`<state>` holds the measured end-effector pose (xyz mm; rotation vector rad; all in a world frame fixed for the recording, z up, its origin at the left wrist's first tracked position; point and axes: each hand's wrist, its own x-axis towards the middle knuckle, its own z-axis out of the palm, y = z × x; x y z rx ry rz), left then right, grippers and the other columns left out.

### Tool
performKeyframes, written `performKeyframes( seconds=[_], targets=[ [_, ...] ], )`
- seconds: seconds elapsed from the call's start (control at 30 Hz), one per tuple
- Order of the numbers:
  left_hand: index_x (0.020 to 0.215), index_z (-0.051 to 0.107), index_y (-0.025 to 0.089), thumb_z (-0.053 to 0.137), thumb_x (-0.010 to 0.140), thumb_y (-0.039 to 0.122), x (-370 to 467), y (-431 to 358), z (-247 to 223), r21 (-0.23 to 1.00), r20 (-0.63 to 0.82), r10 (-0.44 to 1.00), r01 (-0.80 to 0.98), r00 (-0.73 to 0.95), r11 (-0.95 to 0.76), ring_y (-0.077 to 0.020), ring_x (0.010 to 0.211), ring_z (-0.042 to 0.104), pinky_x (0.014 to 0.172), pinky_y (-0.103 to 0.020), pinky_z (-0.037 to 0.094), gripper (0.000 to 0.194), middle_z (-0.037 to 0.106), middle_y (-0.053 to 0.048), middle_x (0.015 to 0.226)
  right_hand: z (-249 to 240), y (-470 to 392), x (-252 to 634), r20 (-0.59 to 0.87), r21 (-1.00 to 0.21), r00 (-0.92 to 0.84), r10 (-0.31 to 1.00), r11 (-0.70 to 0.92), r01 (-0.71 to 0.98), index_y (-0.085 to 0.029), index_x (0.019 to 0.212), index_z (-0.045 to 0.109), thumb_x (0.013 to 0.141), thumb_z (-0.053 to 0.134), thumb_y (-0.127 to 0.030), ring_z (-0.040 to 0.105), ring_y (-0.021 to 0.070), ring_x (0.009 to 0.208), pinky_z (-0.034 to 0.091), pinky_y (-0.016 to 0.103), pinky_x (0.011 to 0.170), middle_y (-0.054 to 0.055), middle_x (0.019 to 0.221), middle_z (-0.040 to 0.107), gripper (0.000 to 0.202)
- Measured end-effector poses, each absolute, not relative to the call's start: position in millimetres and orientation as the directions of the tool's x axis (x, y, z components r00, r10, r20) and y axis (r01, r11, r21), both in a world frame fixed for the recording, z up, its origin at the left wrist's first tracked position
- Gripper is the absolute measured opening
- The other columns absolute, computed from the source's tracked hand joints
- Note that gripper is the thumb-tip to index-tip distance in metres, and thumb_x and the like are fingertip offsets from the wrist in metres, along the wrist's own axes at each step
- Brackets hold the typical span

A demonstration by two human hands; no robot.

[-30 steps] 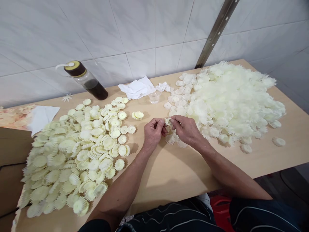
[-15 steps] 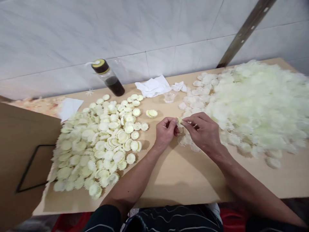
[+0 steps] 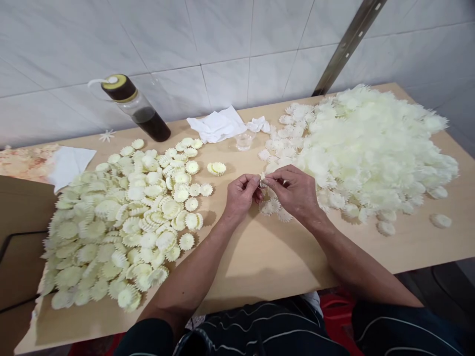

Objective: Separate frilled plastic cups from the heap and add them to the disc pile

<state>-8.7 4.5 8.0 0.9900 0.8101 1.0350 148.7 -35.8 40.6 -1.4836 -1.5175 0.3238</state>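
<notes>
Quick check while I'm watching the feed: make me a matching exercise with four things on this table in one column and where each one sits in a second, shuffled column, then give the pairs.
Things:
1. bottle
2. small clear cup
3. big fluffy pile
4. flat discs

Places:
A. spread over the left part of the table
B. heaped on the right part of the table
C. by the wall at back left, leaning
D. just in front of the white cloth, mid-table

Pairs: 1-C, 2-D, 3-B, 4-A
</notes>
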Motion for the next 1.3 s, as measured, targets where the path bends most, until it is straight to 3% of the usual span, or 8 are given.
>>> performKeyframes(
  seconds=[0.27, 0.43, 0.6, 0.87, 1.0, 1.1, 1.2, 1.3],
  targets=[
    [0.08, 0.069, 0.016, 0.084, 0.083, 0.068, -7.2, 4.8, 9.8, 0.935, -0.109, 0.967, -0.306, 0.232, 0.178, -0.0096, 0.048, 0.057, 0.049, -0.022, 0.049, 0.054, 0.068, -0.002, 0.063, 49.9, -37.5, 145.8, 0.341, -0.838, 0.284, 0.896, 0.153, 0.523, -0.022, 0.085, 0.076, 0.098, 0.073, -0.033, 0.066, 0.017, 0.071, 0.055, 0.032, 0.063, 0.006, 0.093, 0.074, 0.017],
    [0.08, 0.066, 0.018, 0.084, 0.084, 0.066, -5.3, 6.1, 7.7, 0.926, -0.105, 0.978, -0.341, 0.183, 0.163, -0.0097, 0.049, 0.056, 0.048, -0.022, 0.047, 0.052, 0.066, 0.0, 0.062, 53.4, -38.1, 145.9, 0.282, -0.942, 0.352, 0.892, 0.188, 0.279, -0.023, 0.089, 0.069, 0.101, 0.072, -0.046, 0.058, 0.0117, 0.056, 0.051, 0.029, 0.053, 0.002, 0.086, 0.067, 0.026],
    [0.08, 0.066, 0.019, 0.084, 0.085, 0.064, -5.5, 5.5, 8.2, 0.926, -0.081, 0.98, -0.351, 0.18, 0.141, -0.0108, 0.048, 0.056, 0.047, -0.023, 0.048, 0.049, 0.064, 0.001, 0.058, 63.9, -34.6, 159.8, 0.234, -0.957, 0.487, 0.841, 0.287, -0.036, -0.026, 0.09, 0.069, 0.094, 0.082, -0.054, 0.057, 0.0139, 0.065, 0.051, 0.027, 0.053, -0.001, 0.076, 0.06, 0.031],
    [0.082, 0.071, 0.017, 0.082, 0.087, 0.065, -7.3, 2.1, 8.9, 0.958, -0.041, 0.98, -0.271, 0.195, 0.094, -0.0107, 0.047, 0.057, 0.048, -0.023, 0.05, 0.05, 0.065, 0.001, 0.057, 73.0, -35.9, 161.5, 0.082, -0.953, 0.279, 0.957, 0.157, -0.258, -0.026, 0.088, 0.074, 0.079, 0.095, -0.056, 0.06, 0.0145, 0.066, 0.048, 0.025, 0.048, 0.0, 0.077, 0.068, 0.038],
    [0.083, 0.07, 0.017, 0.084, 0.084, 0.066, -10.9, 7.1, 9.2, 0.953, -0.052, 0.986, -0.287, 0.159, 0.096, -0.0113, 0.049, 0.057, 0.047, -0.023, 0.049, 0.051, 0.065, 0.001, 0.058, 72.1, -39.1, 166.8, 0.141, -0.976, 0.226, 0.964, 0.173, -0.129, -0.026, 0.092, 0.075, 0.091, 0.085, -0.054, 0.058, 0.0145, 0.059, 0.048, 0.028, 0.049, 0.0, 0.071, 0.067, 0.03],
    [0.083, 0.07, 0.017, 0.084, 0.085, 0.065, -11.5, 7.9, 7.8, 0.951, -0.051, 0.988, -0.296, 0.145, 0.092, -0.0113, 0.049, 0.058, 0.047, -0.023, 0.049, 0.05, 0.065, 0.001, 0.058, 74.9, -43.5, 177.2, 0.272, -0.954, 0.241, 0.932, 0.229, 0.192, -0.026, 0.1, 0.079, 0.098, 0.078, -0.046, 0.061, 0.0156, 0.059, 0.053, 0.032, 0.054, 0.0, 0.074, 0.07, 0.02],
    [0.085, 0.071, 0.017, 0.083, 0.087, 0.062, -11.5, 7.6, 4.6, 0.949, -0.044, 0.989, -0.304, 0.144, 0.087, -0.011, 0.049, 0.058, 0.049, -0.023, 0.049, 0.047, 0.066, 0.001, 0.059, 80.3, -48.1, 191.0, 0.377, -0.764, 0.124, 0.918, 0.232, 0.603, -0.027, 0.104, 0.083, 0.1, 0.075, -0.04, 0.07, 0.0199, 0.075, 0.058, 0.036, 0.064, 0.006, 0.098, 0.08, 0.016],
    [0.087, 0.072, 0.018, 0.082, 0.088, 0.062, -11.5, 7.4, 2.6, 0.949, -0.05, 0.989, -0.303, 0.139, 0.09, -0.0111, 0.049, 0.058, 0.049, -0.023, 0.05, 0.046, 0.066, 0.002, 0.06, 83.2, -51.0, 197.5, 0.387, -0.575, 0.006, 0.922, 0.236, 0.783, -0.027, 0.107, 0.084, 0.1, 0.073, -0.037, 0.07, 0.0203, 0.076, 0.058, 0.039, 0.068, 0.009, 0.119, 0.08, 0.016]
  ],
)
